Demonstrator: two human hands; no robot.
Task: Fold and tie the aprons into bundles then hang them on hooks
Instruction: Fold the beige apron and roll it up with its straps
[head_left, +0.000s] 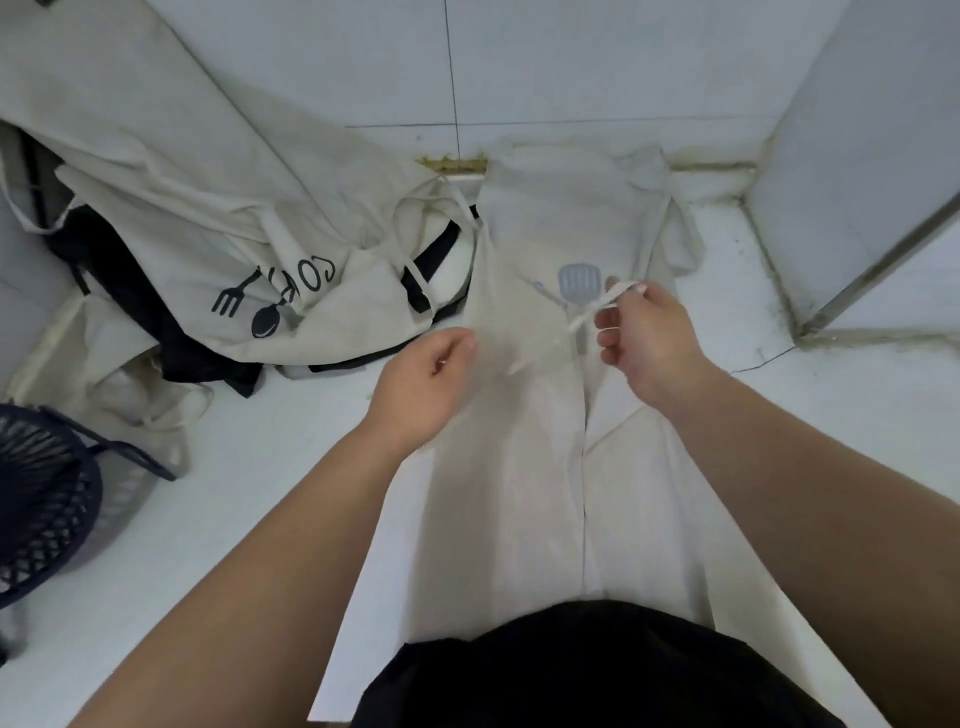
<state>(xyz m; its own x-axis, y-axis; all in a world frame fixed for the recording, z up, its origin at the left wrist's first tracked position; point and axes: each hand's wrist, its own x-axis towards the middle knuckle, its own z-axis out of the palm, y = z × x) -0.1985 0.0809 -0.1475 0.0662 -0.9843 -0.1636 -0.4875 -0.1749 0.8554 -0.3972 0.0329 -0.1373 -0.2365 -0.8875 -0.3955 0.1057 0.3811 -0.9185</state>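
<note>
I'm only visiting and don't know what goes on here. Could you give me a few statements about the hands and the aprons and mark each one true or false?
1. The right hand pinches a thin strap of the apron. True.
2. The apron under the hands is black. False: it is cream.
3. A pile of aprons lies to the left of it. True.
4. The basket stands at the right edge. False: it is at the lower left.
5. The left hand hangs idle, away from the apron. False: it grips the apron's cloth.
</note>
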